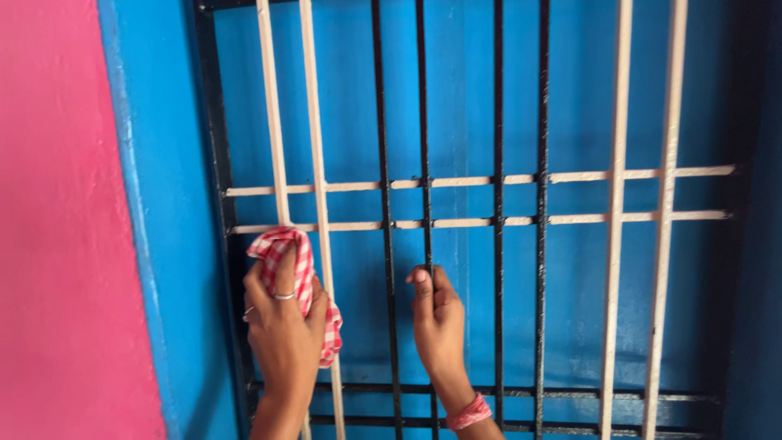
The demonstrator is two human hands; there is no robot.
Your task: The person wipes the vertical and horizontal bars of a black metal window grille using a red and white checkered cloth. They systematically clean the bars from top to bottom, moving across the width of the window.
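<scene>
A window grille (497, 200) of black and cream vertical bars stands before a closed blue shutter. My left hand (283, 330), with rings on two fingers, presses a red-and-white checked cloth (301, 269) around a cream bar (319, 163) just below the lower crossbar. My right hand (437, 314) is wrapped around a black vertical bar (423, 122) a little to the right, at the same height. A red band (470, 412) sits on that wrist.
Two cream horizontal crossbars (481, 181) run across the grille at mid height. A blue window frame (167, 228) borders the grille on the left, with a pink wall (57, 220) beyond it. Black rails (570, 395) cross the bottom.
</scene>
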